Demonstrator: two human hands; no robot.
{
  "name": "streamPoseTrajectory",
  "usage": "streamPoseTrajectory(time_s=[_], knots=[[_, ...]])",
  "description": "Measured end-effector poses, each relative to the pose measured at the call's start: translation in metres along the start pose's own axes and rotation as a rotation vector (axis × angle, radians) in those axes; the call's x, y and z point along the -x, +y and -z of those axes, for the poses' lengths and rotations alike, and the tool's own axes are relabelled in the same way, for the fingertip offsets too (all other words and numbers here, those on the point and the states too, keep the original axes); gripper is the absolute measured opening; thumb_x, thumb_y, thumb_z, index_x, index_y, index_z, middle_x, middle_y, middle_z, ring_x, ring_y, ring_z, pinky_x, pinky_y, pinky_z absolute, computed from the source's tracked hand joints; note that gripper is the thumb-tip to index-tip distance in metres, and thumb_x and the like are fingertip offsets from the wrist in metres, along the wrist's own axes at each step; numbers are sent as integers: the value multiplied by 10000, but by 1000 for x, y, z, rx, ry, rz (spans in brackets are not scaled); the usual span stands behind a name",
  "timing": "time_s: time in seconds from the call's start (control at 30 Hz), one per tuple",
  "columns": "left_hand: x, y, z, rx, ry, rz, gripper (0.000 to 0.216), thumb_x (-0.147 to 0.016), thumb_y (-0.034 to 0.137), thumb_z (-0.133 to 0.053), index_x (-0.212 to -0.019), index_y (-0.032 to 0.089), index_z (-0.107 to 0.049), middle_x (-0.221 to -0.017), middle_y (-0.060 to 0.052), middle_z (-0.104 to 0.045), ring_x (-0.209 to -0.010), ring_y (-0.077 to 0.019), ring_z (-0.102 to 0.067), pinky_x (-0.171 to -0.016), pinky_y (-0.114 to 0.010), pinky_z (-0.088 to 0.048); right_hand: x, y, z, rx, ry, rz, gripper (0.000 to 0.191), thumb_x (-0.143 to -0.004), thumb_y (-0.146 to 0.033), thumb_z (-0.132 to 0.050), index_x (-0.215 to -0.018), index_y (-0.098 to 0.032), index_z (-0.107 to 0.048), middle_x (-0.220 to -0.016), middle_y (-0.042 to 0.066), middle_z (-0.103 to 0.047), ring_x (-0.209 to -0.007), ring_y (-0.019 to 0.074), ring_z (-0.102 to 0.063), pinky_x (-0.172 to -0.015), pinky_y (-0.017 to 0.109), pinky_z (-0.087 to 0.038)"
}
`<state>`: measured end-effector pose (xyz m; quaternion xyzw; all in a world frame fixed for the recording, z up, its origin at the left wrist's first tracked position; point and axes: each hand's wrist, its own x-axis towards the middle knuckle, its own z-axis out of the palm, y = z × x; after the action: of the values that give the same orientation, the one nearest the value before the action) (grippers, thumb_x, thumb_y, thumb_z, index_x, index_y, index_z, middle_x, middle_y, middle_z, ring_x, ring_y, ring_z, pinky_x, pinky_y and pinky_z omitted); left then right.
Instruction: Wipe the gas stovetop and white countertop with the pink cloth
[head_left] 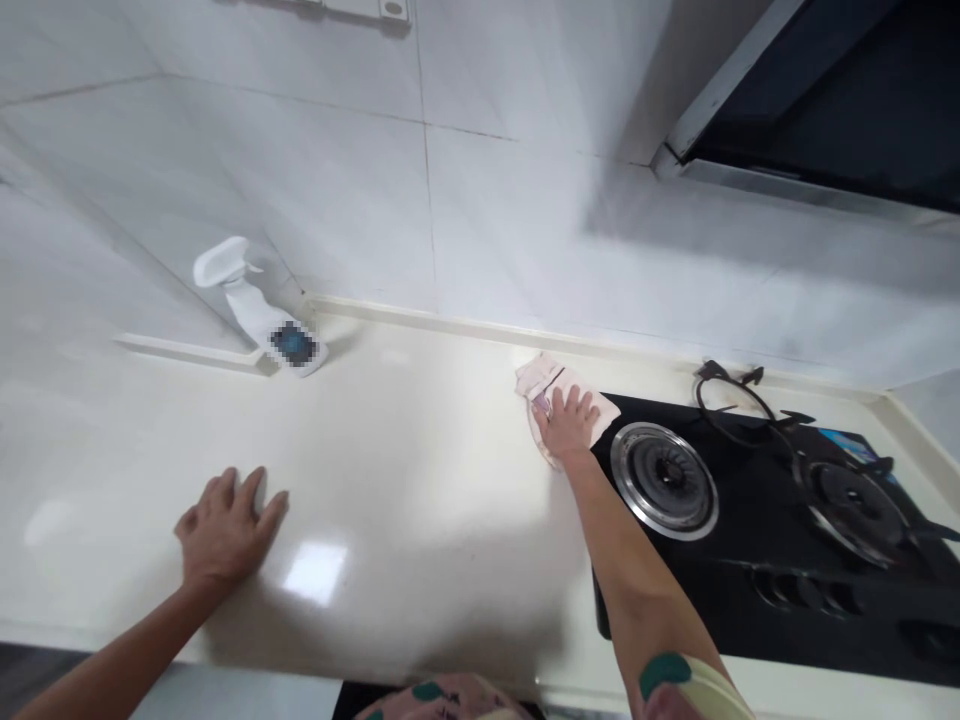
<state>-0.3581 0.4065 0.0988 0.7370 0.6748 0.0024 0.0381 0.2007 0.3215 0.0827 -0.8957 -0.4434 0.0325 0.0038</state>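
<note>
My right hand [568,422] lies flat with fingers spread on a pale pink cloth [541,378], pressing it onto the cream countertop [420,470] beside the left edge of the black gas hob [750,560]. My left hand [227,530] rests open, palm down, on the bare countertop near its front edge, holding nothing. The cloth sits close to the raised back lip of the counter, partly hidden under my fingers.
A white spray bottle [259,310] lies tipped in the back left corner against the tiled wall [450,180]. The hob has a bare steel burner [664,478], a second burner with its grate [851,505], and a loose pan support [731,395]. A range hood [825,90] hangs at upper right.
</note>
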Motion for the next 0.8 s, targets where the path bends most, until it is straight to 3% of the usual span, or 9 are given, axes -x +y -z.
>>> streamPoseTrajectory(time_s=[0.13, 0.27, 0.43, 0.53, 0.63, 0.8], knots=[[2, 3, 2, 11, 13, -13, 717, -1046, 585, -247, -1554, 143, -490, -1688, -254, -318, -1598, -377, -234, -1237, -586, -241, 42, -25, -5, 0, -28, 87, 761, -1059, -616, -315, -1676, -171, -277, -1758, 197, -118, -1608, 460, -56, -1265, 668, -75], [3, 3, 2, 3, 20, -11, 685, -1051, 570, -267, -1554, 160, -486, -1696, -242, -313, -1604, -367, -219, -1239, -577, -232, 136, -37, -17, -24, 52, 203, 740, -1042, -636, -388, -1643, -204, -370, -1752, 184, -171, -1598, 487, -81, -1234, 696, -158], [3, 1, -1, 18, 21, -8, 694, -1053, 585, -264, -1555, 162, -491, -1700, -238, -310, -1607, -372, -218, -1246, -572, -218, 272, -7, -48, -72, 244, 289, 698, -969, -623, -541, -1552, -241, -501, -1708, 189, -302, -1585, 495, -168, -1173, 724, -265], [2, -1, -5, 20, 14, 0, 682, -1051, 580, -296, -1561, 168, -483, -1714, -227, -294, -1613, -364, -202, -1251, -564, -203, 315, 15, -54, -95, 239, 333, 677, -928, -639, -584, -1517, -311, -532, -1669, 155, -394, -1563, 477, -261, -1123, 704, -344], [2, -4, -9, 24, 39, -12, 695, -1047, 585, -287, -1561, 161, -488, -1706, -238, -300, -1612, -380, -202, -1245, -571, -205, 304, 19, -50, -68, 225, 299, 599, -916, -639, -579, -1421, -319, -624, -1635, 161, -443, -1509, 499, -348, -1048, 707, -396], [4, -5, -13, 6, 48, -17, 705, -1041, 572, -289, -1558, 141, -500, -1696, -244, -328, -1607, -386, -222, -1248, -573, -206, 199, 1, -32, 17, 239, 208, 585, -1020, -566, -428, -1448, -216, -620, -1631, 220, -413, -1494, 499, -327, -1056, 682, -394]])
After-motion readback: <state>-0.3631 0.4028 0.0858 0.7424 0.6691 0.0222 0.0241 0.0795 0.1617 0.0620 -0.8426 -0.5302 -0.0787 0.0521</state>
